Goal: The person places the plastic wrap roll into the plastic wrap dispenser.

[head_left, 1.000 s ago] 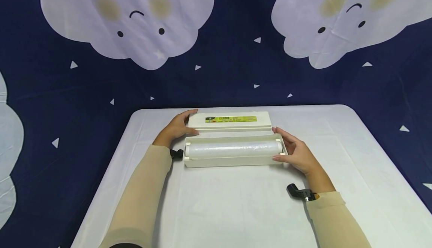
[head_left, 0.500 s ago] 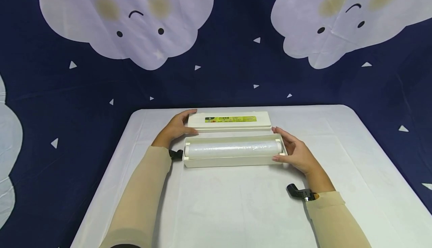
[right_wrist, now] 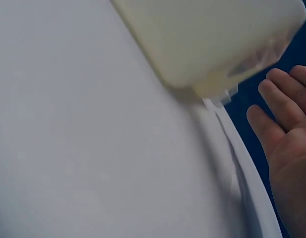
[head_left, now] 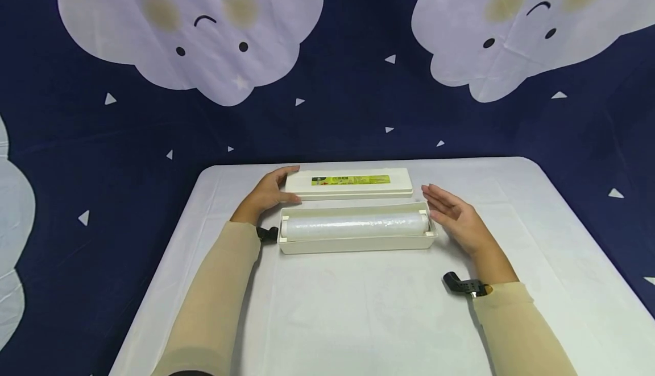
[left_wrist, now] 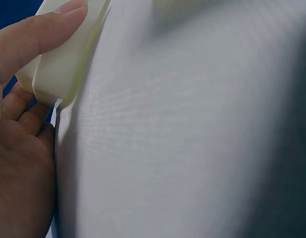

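A cream plastic lid (head_left: 353, 189) with a yellow-green label (head_left: 350, 180) lies at the back of the table. My left hand (head_left: 266, 194) holds its left end, thumb on the front side and fingers behind. In the left wrist view the thumb (left_wrist: 58, 27) presses the lid (left_wrist: 68, 59). In front of the lid sits a long open box (head_left: 353, 244) with a roll of clear cling film (head_left: 353, 226) inside. My right hand (head_left: 455, 217) is just off the box's right end, fingers extended. The right wrist view shows those fingers (right_wrist: 286, 104) apart from the box (right_wrist: 207, 39).
A white cloth covers the table (head_left: 358, 313). Behind it hangs a dark blue backdrop (head_left: 348, 137) with clouds and small triangles. Black wrist cameras sit on both wrists, the left one (head_left: 268, 234) close to the box's left end.
My right hand has let go of the box's right end and moved slightly right, its fingers straightening. The left hand, lid and box have stayed in place.
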`<move>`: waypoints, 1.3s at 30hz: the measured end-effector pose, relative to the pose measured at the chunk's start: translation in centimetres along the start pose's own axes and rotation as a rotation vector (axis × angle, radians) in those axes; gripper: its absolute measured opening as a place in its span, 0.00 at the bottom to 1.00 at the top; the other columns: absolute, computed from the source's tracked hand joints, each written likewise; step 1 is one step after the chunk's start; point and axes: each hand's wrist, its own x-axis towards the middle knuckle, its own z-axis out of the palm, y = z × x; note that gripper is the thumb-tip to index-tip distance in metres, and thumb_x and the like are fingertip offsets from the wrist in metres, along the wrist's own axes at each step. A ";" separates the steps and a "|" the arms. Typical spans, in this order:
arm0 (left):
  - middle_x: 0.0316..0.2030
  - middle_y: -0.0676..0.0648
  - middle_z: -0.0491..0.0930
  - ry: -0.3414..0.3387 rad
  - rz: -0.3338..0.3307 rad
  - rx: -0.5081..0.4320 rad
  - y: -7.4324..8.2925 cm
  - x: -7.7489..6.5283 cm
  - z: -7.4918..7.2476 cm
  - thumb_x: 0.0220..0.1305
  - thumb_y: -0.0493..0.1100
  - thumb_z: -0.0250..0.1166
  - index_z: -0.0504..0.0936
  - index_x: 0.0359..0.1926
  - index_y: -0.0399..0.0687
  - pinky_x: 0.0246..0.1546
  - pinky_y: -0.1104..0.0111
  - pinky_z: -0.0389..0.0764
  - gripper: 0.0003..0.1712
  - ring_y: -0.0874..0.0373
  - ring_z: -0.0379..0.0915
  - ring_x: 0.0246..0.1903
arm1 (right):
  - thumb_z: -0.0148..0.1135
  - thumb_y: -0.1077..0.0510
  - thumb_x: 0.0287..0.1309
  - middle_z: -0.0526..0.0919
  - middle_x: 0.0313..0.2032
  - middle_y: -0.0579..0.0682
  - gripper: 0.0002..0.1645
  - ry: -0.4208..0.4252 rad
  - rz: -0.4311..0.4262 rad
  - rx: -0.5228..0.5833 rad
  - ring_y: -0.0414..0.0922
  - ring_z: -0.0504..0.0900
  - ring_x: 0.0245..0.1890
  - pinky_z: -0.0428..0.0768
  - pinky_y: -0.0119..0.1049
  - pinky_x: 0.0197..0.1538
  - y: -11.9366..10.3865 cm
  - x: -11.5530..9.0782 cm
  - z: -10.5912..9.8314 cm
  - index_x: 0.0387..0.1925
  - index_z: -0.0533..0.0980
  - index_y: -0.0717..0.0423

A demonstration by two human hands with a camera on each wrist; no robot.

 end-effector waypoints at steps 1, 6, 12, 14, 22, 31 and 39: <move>0.75 0.48 0.68 -0.001 -0.001 0.001 0.0 0.0 0.0 0.42 0.35 0.89 0.71 0.77 0.48 0.76 0.59 0.55 0.59 0.52 0.57 0.76 | 0.60 0.71 0.73 0.64 0.75 0.66 0.39 0.018 0.019 -0.014 0.58 0.63 0.76 0.67 0.35 0.71 0.0 0.1 -0.1 0.79 0.57 0.70; 0.74 0.48 0.69 -0.003 0.000 0.015 -0.2 0.1 -0.3 0.42 0.37 0.89 0.72 0.76 0.47 0.76 0.59 0.56 0.59 0.52 0.58 0.76 | 0.66 0.66 0.72 0.68 0.73 0.66 0.39 0.088 0.082 -0.064 0.64 0.66 0.72 0.73 0.30 0.66 0.2 1.0 -0.7 0.78 0.61 0.67; 0.73 0.48 0.70 -0.002 -0.001 0.026 -0.4 0.0 -0.3 0.42 0.37 0.89 0.73 0.76 0.47 0.76 0.60 0.56 0.57 0.52 0.58 0.76 | 0.67 0.71 0.68 0.65 0.73 0.72 0.41 0.067 0.064 -0.073 0.70 0.65 0.71 0.76 0.33 0.64 0.6 2.6 -1.3 0.77 0.61 0.70; 0.73 0.48 0.71 -0.001 -0.004 0.033 -0.5 0.0 -0.4 0.42 0.38 0.89 0.73 0.76 0.48 0.76 0.59 0.56 0.58 0.51 0.58 0.76 | 0.68 0.72 0.67 0.64 0.73 0.72 0.42 0.046 0.057 -0.089 0.69 0.64 0.72 0.74 0.37 0.67 0.8 3.3 -1.5 0.77 0.61 0.70; 0.74 0.48 0.70 0.012 -0.013 0.057 -0.8 0.3 -0.4 0.41 0.39 0.90 0.72 0.76 0.49 0.76 0.58 0.57 0.59 0.51 0.57 0.76 | 0.70 0.67 0.68 0.67 0.74 0.65 0.44 0.000 0.084 -0.203 0.65 0.64 0.73 0.66 0.51 0.73 1.4 6.2 -1.8 0.79 0.60 0.65; 0.73 0.49 0.71 0.020 -0.040 0.036 -0.4 0.2 -0.1 0.40 0.38 0.90 0.74 0.76 0.52 0.76 0.56 0.56 0.59 0.51 0.58 0.76 | 0.78 0.61 0.61 0.62 0.78 0.61 0.54 -0.100 0.187 -0.345 0.60 0.58 0.77 0.56 0.52 0.78 1.8 9.2 -1.5 0.80 0.58 0.64; 0.75 0.53 0.69 0.015 -0.043 0.059 -0.3 0.3 0.0 0.42 0.38 0.90 0.74 0.75 0.54 0.77 0.59 0.55 0.57 0.54 0.56 0.76 | 0.82 0.58 0.57 0.55 0.81 0.60 0.62 -0.144 0.243 -0.427 0.60 0.50 0.80 0.50 0.54 0.79 1.9 10.4 -1.0 0.82 0.54 0.63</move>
